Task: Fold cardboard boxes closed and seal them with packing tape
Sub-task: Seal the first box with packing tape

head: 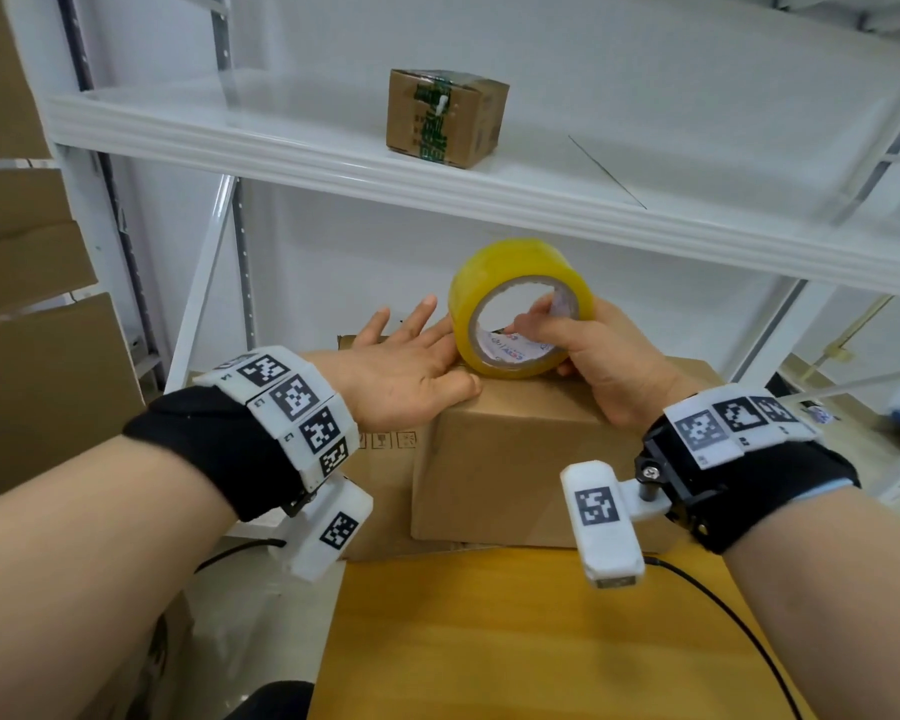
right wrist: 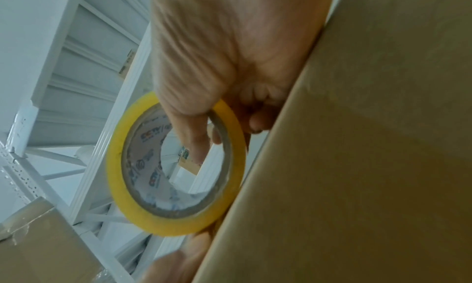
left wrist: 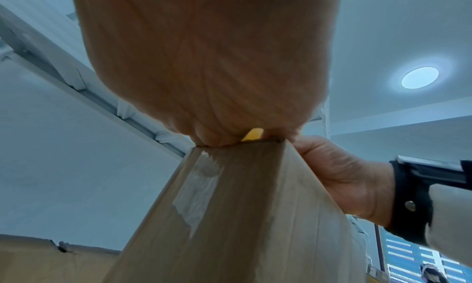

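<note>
We work in front of a white shelf rack (head: 489,194), on whose upper board a small box (head: 445,116), already bound with green tape, sits far from us, which we judge to be finished. Nearer, at the far edge of the wooden table (head: 489,641), stands the cardboard box (head: 515,459) in hand, its top flaps folded down; a strip of clear tape already shows on one side in the left wrist view. Our left hand (head: 406,366) lies flat on the top, fingers straight, pressing the left part. Our right hand (head: 593,356) grips the yellow tape roll (head: 515,309), fingers hooked through its core, the roll touching the box top. Sealing this top seam seems under way; cutting and smoothing remain.
</note>
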`<control>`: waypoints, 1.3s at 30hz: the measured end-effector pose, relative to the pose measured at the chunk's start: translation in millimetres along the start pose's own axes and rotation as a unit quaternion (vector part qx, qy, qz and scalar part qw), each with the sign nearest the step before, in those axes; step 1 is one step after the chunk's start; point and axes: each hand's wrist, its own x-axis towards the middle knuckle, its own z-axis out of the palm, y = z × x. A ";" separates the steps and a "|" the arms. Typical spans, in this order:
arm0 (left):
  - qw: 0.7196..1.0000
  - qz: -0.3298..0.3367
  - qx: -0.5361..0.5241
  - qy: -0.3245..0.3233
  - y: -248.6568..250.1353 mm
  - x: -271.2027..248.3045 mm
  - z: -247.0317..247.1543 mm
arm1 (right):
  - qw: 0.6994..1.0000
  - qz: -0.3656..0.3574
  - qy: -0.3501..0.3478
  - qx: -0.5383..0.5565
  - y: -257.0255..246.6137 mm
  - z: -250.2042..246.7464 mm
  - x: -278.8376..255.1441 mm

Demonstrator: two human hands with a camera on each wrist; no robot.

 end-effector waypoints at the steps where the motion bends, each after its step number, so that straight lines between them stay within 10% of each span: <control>1: 1.000 0.000 0.005 -0.002 -0.2 0.0 -1.4 | 1.000 -0.003 -0.028 -0.004 -0.3 -2.8 -0.5; 5: 1.000 0.006 0.025 -0.004 -0.6 0.5 -3.2 | 0.997 -0.007 -0.078 0.007 1.9 -9.8 0.4; 22: 0.999 -0.014 0.000 -0.031 0.0 -1.2 -5.9 | 0.989 -0.021 0.149 -0.008 16.8 -7.5 8.1; 39: 0.985 -0.013 0.170 0.000 28.3 10.5 -10.9 | 0.988 -0.032 0.152 -0.018 15.4 -4.2 9.1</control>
